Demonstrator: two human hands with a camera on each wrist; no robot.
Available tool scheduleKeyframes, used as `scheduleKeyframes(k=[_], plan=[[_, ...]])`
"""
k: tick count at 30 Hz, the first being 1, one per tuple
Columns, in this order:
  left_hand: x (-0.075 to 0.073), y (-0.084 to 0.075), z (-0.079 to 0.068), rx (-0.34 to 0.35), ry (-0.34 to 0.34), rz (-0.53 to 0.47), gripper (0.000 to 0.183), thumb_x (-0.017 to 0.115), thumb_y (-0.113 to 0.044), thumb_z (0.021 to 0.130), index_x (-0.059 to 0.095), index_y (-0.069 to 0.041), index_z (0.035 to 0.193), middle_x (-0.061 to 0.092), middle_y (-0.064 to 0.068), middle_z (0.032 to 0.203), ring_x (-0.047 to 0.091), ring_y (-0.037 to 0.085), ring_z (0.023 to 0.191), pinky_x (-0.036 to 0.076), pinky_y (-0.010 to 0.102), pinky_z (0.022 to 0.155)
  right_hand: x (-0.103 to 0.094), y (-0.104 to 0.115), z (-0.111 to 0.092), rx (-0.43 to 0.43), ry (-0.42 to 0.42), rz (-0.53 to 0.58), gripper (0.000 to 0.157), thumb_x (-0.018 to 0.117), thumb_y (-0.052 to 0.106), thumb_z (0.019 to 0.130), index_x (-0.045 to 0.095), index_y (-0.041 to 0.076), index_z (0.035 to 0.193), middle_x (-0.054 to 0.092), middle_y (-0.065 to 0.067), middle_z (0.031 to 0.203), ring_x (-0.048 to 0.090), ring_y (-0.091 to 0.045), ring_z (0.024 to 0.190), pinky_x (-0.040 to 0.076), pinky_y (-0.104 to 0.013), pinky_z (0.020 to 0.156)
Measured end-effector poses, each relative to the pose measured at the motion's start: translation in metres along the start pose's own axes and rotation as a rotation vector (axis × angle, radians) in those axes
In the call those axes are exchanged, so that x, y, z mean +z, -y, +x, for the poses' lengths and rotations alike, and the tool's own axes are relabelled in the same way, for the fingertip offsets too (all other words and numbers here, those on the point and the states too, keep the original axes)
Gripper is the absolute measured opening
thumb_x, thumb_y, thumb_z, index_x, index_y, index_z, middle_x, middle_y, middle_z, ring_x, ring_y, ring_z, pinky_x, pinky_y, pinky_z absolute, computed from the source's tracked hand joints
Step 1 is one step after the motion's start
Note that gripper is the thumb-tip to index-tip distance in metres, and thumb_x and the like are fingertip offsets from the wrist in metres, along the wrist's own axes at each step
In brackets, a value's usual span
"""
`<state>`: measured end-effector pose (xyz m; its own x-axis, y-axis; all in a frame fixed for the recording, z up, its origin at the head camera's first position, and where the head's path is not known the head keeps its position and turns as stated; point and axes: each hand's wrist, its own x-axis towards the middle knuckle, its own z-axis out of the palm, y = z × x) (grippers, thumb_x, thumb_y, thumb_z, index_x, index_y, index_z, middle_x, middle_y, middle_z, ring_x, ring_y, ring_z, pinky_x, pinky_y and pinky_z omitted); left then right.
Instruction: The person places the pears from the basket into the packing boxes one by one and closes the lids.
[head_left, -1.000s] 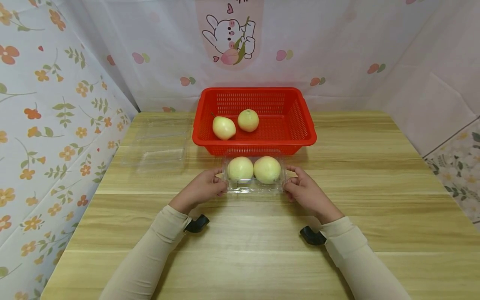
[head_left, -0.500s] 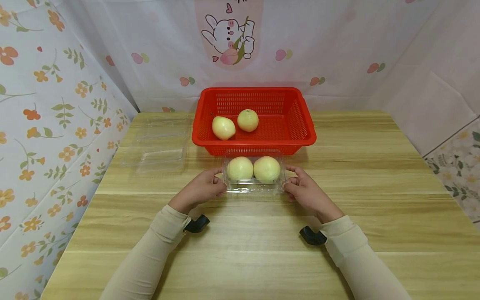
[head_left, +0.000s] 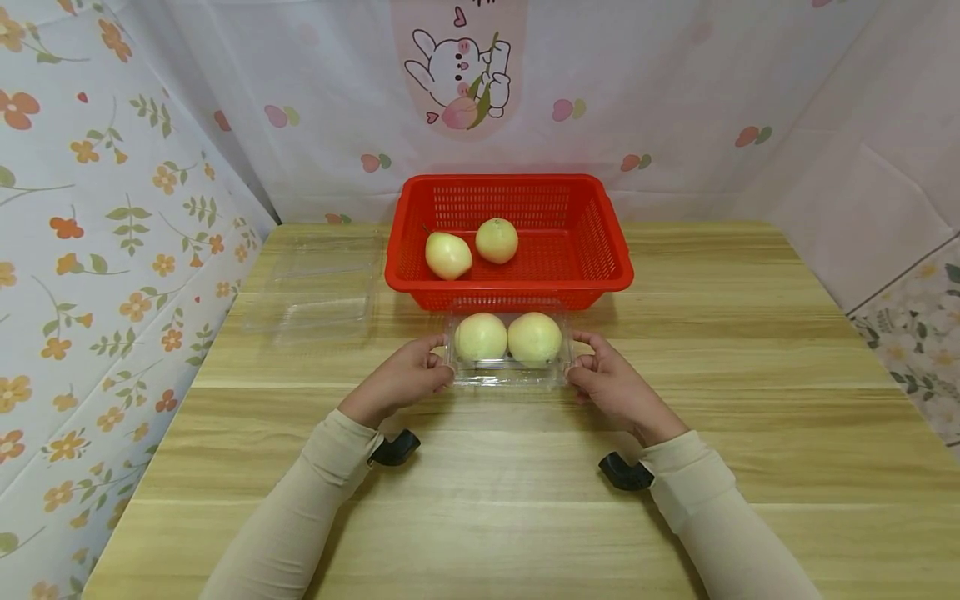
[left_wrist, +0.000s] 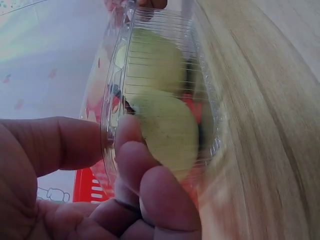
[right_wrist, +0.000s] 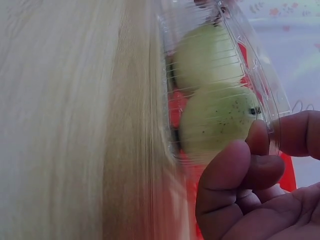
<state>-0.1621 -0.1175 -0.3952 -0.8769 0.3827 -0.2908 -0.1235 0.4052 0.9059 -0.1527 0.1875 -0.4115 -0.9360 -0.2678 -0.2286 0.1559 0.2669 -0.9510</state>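
Observation:
Two pale yellow-green pears, a left pear (head_left: pixel 481 337) and a right pear (head_left: pixel 534 339), sit side by side in a clear plastic container (head_left: pixel 510 377) in the middle of the table. My left hand (head_left: pixel 405 372) pinches the container's left end, and the left wrist view shows its thumb and fingers meeting at the clear rim (left_wrist: pixel 106 117). At the other end my right hand (head_left: pixel 617 385) pinches the same rim between thumb and curled fingers. Through the ribbed wall in the right wrist view, the nearer pear (right_wrist: pixel 220 122) shows dark specks.
Just behind the container stands a red basket (head_left: pixel 510 285) with slotted walls. It holds a pear with a stem (head_left: pixel 448 256) and a rounder-looking pear (head_left: pixel 497 242). Another clear plastic container (head_left: pixel 318 287) lies on the wooden table (head_left: pixel 750 375) at the back left. Patterned cloth hangs behind and on the left.

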Motion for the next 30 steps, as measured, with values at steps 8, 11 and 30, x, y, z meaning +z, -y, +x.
scheduleKeyframes(k=[8,11,30], plan=[[-0.001,-0.001,0.0,0.001,0.028,0.005,0.061,0.053,-0.001,0.086,0.038,-0.001,0.146,0.049,0.002,0.066,0.035,0.012,0.053,0.026,0.022,0.047,-0.002,0.001,0.001,0.013,0.013,0.013,0.066,0.051,-0.004,0.092,0.019,-0.003,0.149,0.051,-0.003,0.076,0.047,-0.015,0.061,0.045,-0.027,0.059],[-0.002,0.0,0.0,-0.009,0.024,0.009,0.061,0.054,-0.002,0.086,0.039,-0.002,0.145,0.05,0.002,0.067,0.036,0.012,0.054,0.027,0.022,0.047,-0.003,0.002,0.001,0.018,0.011,-0.016,0.065,0.052,-0.002,0.092,0.021,-0.002,0.149,0.05,-0.004,0.077,0.048,-0.016,0.062,0.044,-0.027,0.059],[-0.015,0.003,0.009,0.007,-0.101,0.01,0.05,0.05,-0.01,0.09,0.049,0.006,0.136,0.059,0.016,0.096,0.06,0.027,0.081,0.051,0.03,0.067,-0.018,0.0,0.014,0.006,-0.139,-0.088,0.037,0.051,0.015,0.098,0.051,-0.004,0.131,0.056,-0.013,0.091,0.053,-0.021,0.074,0.05,-0.03,0.066]])
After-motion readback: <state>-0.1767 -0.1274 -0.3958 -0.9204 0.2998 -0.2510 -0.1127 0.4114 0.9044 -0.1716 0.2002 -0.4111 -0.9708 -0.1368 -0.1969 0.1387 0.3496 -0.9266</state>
